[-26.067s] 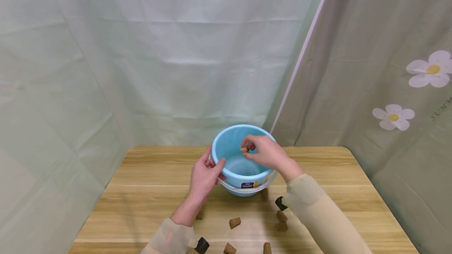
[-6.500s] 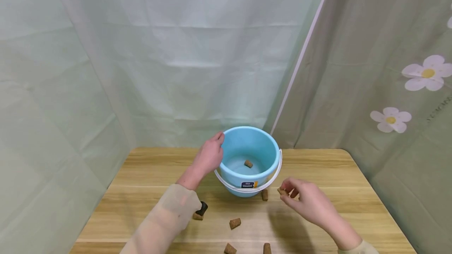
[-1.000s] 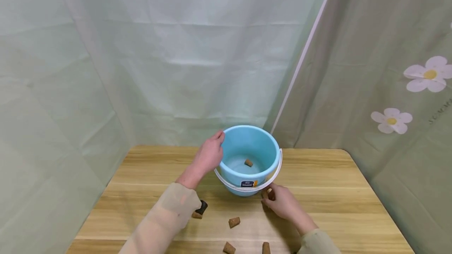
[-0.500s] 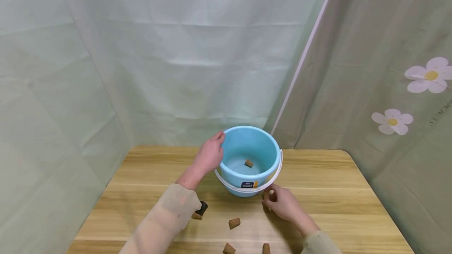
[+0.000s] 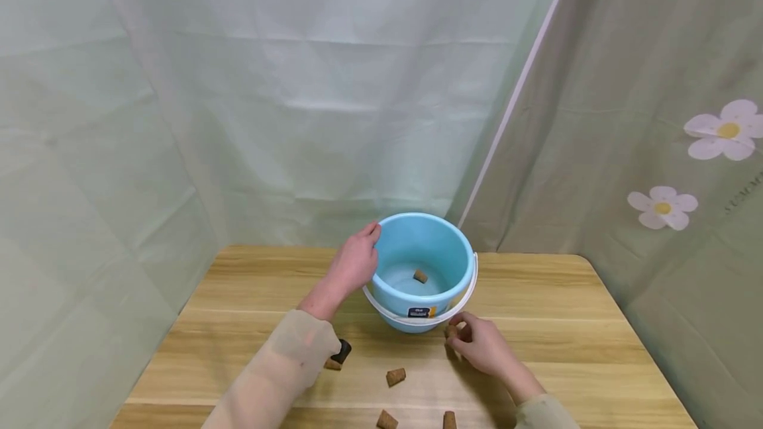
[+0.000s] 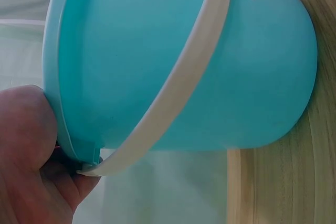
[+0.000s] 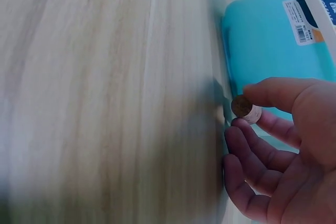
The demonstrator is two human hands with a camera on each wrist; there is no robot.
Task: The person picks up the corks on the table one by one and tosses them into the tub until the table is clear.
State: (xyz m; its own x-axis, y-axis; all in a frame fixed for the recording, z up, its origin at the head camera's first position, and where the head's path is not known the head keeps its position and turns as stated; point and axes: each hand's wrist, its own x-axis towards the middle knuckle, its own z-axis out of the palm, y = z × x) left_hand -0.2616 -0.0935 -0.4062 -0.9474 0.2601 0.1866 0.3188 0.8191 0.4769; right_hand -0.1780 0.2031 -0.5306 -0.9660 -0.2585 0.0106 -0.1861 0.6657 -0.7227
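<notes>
My left hand (image 5: pixel 353 260) grips the left rim of the light-blue bucket (image 5: pixel 417 298), close to where the white handle (image 6: pixel 178 82) joins it. Down by the bucket's front right, my right hand (image 5: pixel 481 344) pinches a brown cork (image 7: pixel 242 106) between thumb and fingertips, low over the tabletop. The right wrist view shows the cork's round end, with the bucket wall just behind it. Inside the bucket, one cork (image 5: pixel 420 276) lies on the bottom.
On the wooden table (image 5: pixel 572 330), more corks lie about: one cork (image 5: pixel 396 376) in front of the bucket, two at the near edge, and one cork (image 5: pixel 332 364) partly behind the left sleeve. A pale curtain (image 5: pixel 334 118) hangs behind the table.
Over the past second my right hand has stayed near the bucket's base, shifting slightly right with the cork. Since 6.5 seconds ago it has come left to this cork. My left hand keeps its grip.
</notes>
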